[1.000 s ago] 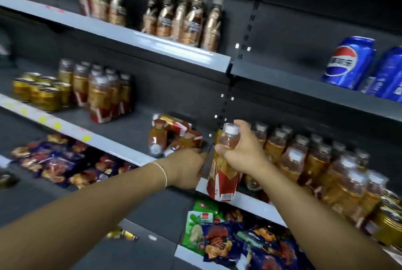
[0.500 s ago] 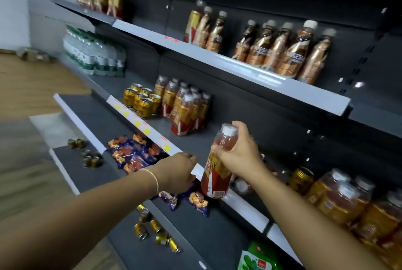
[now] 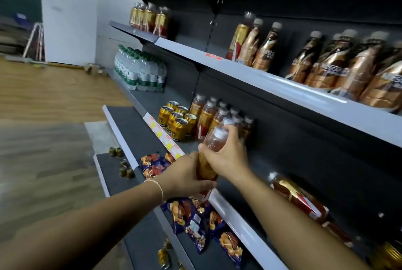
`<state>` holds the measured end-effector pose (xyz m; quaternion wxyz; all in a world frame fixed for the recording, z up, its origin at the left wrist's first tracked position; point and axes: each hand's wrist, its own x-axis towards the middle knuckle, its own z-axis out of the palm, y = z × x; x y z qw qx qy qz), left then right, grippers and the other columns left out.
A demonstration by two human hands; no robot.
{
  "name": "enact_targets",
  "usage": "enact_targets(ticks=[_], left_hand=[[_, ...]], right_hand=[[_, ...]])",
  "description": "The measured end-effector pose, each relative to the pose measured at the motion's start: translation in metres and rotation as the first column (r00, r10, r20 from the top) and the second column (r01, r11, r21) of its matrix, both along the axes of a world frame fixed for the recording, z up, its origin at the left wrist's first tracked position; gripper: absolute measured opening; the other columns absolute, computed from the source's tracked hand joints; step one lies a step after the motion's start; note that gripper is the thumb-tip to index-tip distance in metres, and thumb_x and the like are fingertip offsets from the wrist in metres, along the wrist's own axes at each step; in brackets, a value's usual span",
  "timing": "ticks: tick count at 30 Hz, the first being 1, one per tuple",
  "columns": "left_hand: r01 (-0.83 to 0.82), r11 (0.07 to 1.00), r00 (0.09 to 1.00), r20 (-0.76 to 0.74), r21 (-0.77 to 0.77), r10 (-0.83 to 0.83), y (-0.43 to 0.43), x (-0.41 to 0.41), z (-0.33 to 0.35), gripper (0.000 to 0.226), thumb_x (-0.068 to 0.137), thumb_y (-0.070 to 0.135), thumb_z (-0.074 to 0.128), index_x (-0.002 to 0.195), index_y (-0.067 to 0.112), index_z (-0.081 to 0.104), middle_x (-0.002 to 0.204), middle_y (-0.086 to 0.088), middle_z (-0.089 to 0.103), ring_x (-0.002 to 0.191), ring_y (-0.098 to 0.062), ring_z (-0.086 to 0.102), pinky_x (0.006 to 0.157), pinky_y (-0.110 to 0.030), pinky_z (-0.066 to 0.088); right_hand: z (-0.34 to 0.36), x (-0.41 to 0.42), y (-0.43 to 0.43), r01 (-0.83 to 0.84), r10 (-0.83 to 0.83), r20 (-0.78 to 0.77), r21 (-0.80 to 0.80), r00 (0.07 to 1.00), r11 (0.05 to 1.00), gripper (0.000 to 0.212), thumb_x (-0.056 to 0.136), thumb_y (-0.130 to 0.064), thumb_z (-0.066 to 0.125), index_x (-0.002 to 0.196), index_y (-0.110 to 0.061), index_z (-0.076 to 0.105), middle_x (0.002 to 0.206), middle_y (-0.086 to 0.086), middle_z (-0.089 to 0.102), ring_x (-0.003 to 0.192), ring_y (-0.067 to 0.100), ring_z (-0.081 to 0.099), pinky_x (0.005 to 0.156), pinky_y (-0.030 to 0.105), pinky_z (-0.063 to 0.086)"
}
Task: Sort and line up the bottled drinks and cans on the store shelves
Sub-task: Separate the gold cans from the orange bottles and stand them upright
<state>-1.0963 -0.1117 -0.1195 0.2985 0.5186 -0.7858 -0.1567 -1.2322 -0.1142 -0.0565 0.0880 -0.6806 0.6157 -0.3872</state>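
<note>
From the head view, I have one bottle (image 3: 212,154) in both hands at the front lip of the middle shelf (image 3: 231,210), tilted with its white cap leaning toward the back panel. My right hand (image 3: 227,157) has its fingers curled round the neck just under the cap, and my left hand (image 3: 185,177) wraps the lower body, fingers curled round it. To do this step well I would bring the bottle upright before it goes in and keep the left hand low to steer the base. I would set it down just beside the standing bottles (image 3: 217,117), label out and in line with their front row, without knocking the cans (image 3: 177,120) next to them. Counting: one bottle in hand; six cans in the gold block; about nine caps among the standing bottles, though the back ones bunch too tightly to be sure; at least one fallen bottle (image 3: 298,195) lying on the same shelf to my right; five loose cans (image 3: 123,165) on the low shelf; the water pack (image 3: 139,71) is too dense to count
</note>
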Motion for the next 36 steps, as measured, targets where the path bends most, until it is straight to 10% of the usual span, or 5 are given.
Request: enact_targets(ticks=[10, 16, 36], left_hand=[[-0.225, 0.968, 0.946, -0.215, 0.11, 0.244, -0.088, 0.006, 0.0, 0.061, 0.057, 0.055, 0.084, 0.099, 0.025, 0.051, 0.086, 0.016, 0.057, 0.075, 0.0, 0.056, 0.055, -0.011, 0.041], [-0.212, 0.944, 0.899, -0.328, 0.254, 0.29, -0.127, 0.018, -0.008, 0.041, 0.055, 0.044, 0.088, 0.083, 0.027, 0.062, 0.078, 0.011, 0.068, 0.071, -0.001, 0.066, 0.056, -0.014, 0.051], [-0.055, 0.955, 0.904, -0.392, 0.292, 0.172, -0.253, 0.011, -0.013, 0.072, 0.061, 0.028, 0.09, 0.12, 0.014, 0.052, 0.114, -0.003, 0.063, 0.107, -0.023, 0.06, 0.086, -0.031, 0.053]], right_hand=[[0.01, 0.001, -0.097, -0.214, 0.213, 0.015, 0.086, 0.977, 0.973, 0.061, 0.085, -0.057, 0.064, 0.135, -0.028, 0.045, 0.122, -0.002, 0.061, 0.109, 0.016, 0.059, 0.095, 0.036, 0.05], [0.024, -0.018, -0.143, -0.197, 0.156, -0.195, -0.212, 0.968, 0.957, 0.021, 0.093, -0.029, 0.062, 0.108, -0.015, 0.069, 0.088, -0.008, 0.057, 0.091, 0.02, 0.061, 0.079, 0.028, 0.045], [0.015, -0.018, -0.245, 0.207, -0.078, -0.424, 0.266, 0.902, 0.942, 0.062, 0.092, -0.022, 0.05, 0.152, -0.024, 0.035, 0.148, 0.006, 0.051, 0.129, 0.028, 0.052, 0.093, 0.024, 0.038]])
